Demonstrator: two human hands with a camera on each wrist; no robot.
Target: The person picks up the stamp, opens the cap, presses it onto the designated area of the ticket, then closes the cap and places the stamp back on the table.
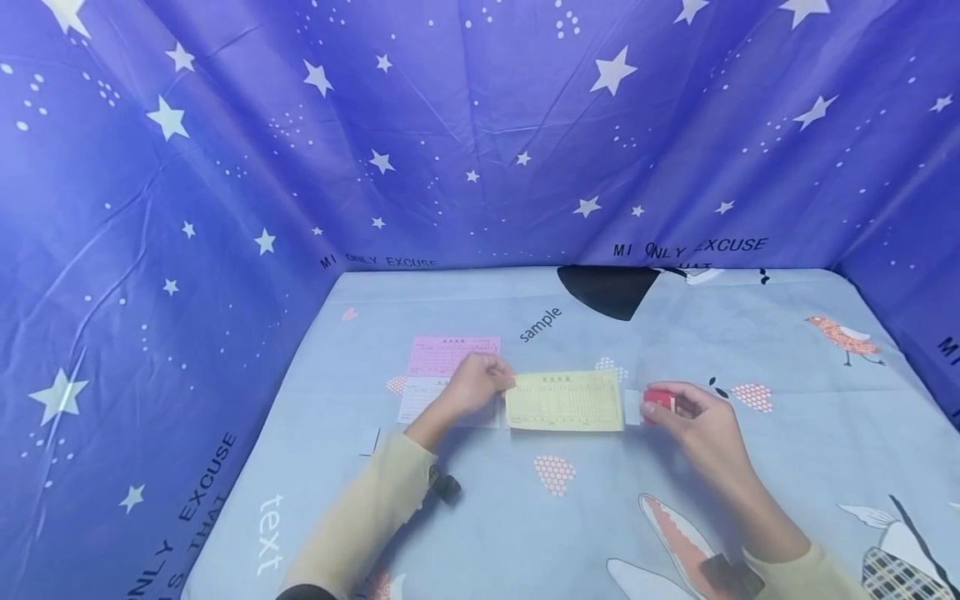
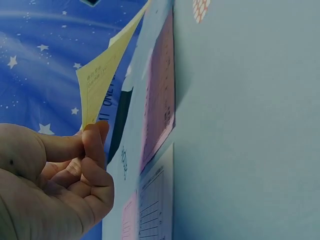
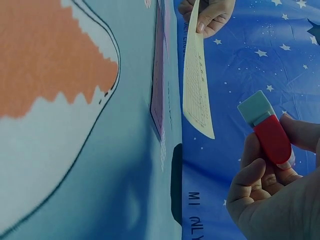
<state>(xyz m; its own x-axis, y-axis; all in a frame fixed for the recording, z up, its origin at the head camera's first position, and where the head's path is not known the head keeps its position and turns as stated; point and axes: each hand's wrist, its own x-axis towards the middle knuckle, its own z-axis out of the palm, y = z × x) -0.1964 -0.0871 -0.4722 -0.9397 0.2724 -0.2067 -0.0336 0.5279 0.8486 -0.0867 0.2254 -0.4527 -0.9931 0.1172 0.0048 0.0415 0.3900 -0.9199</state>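
Note:
My left hand pinches a yellow printed slip of paper by its left edge, between thumb and fingertips. The slip is held up off the table and curves slightly in both wrist views. To its right, my right hand grips a small red holder with a pale flat end between thumb and fingers. The pale end points toward the slip's right edge, apart from it in the right wrist view. What kind of tool this is I cannot tell. Beside the left hand lie a pink printed slip and a white printed slip.
A light blue patterned cloth covers the table. Purple-blue curtains with stars hang behind it and along both sides. Small dark devices sit near the wrists.

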